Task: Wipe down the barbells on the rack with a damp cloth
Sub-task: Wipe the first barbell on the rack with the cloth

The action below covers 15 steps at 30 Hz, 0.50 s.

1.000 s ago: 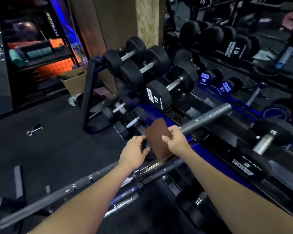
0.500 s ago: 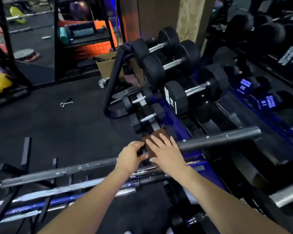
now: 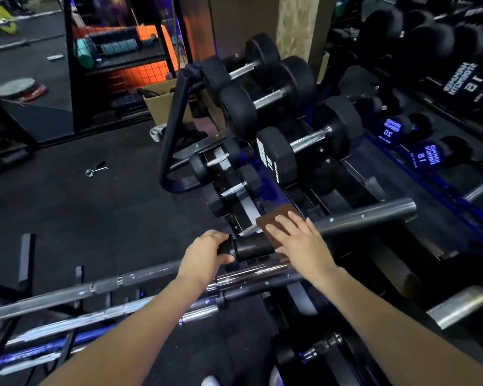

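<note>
The left hand (image 3: 207, 253) grips the barbell (image 3: 365, 217) at its dark collar; the right hand (image 3: 296, 236) lies flat, fingers straight, pressing the brown cloth (image 3: 271, 217) on it. With the sleeve pointing toward three o'clock, the bar could roll under the push and the cloth slip off.

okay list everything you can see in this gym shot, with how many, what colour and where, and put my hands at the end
barbell: one, grey steel, lying across the middle under the hands
cloth: one, brown, on the barbell under the right hand
other bars: several, chrome and grey, racked lower left
dumbbells: many, black with chrome handles, on the rack centre and right
cardboard box: one, tan, on the floor behind the rack
collar clip: one, silver and black, on the dark floor at left
left hand: gripping the barbell's dark collar
right hand: fingers straight, pressing the cloth
</note>
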Available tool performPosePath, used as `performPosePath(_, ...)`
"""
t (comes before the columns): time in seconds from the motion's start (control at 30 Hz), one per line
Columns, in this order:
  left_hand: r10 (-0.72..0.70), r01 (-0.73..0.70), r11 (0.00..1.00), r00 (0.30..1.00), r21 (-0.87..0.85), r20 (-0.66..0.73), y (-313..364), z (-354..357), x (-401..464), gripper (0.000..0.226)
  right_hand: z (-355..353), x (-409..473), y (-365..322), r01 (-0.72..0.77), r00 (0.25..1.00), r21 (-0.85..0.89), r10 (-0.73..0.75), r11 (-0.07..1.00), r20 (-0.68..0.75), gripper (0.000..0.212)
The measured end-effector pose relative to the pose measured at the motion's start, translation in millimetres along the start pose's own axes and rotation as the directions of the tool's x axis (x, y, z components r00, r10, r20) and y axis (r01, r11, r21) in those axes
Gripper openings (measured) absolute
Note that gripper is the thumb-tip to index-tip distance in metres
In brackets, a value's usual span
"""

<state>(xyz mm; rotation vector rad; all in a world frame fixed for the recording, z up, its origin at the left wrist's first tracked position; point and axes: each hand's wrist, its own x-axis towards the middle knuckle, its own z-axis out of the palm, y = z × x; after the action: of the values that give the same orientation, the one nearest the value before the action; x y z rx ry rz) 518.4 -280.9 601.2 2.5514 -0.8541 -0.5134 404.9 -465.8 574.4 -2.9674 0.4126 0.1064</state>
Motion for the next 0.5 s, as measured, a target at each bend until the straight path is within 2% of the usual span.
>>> performPosePath(0.2, -0.005, 0.005, 0.998, 1.0, 0.06, -0.001, 3.7, -2.5, -3.1, 0.056, -12.1, -9.2, 43.2, -0.117, 0.992, -0.059, 0.12, 0.991, 0.042, 0.059)
performPosePath(0.3, -0.006, 0.004, 0.989, 1.0, 0.147, 0.014, 7.6, -5.2, -2.2, 0.052, -19.0, -7.5, 31.2, -0.187, 0.981, 0.014, 0.186, 0.982, 0.047, 0.056)
performPosePath(0.37, 0.012, -0.019, 0.973, 0.999, 0.231, 0.035, 14.0, -5.4, 0.1, 0.052, -20.5, -3.4, 3.4, -0.158, 0.986, 0.083, 0.152, 0.984, 0.073, 0.055)
performPosePath(0.5, 0.106, -0.117, 0.935, 0.993, 0.333, 0.052, 37.8, 3.6, 6.5, 0.051, -17.7, -0.5, -36.1, -0.006, 0.999, 0.132, 0.0, 0.991, 0.05, 0.053)
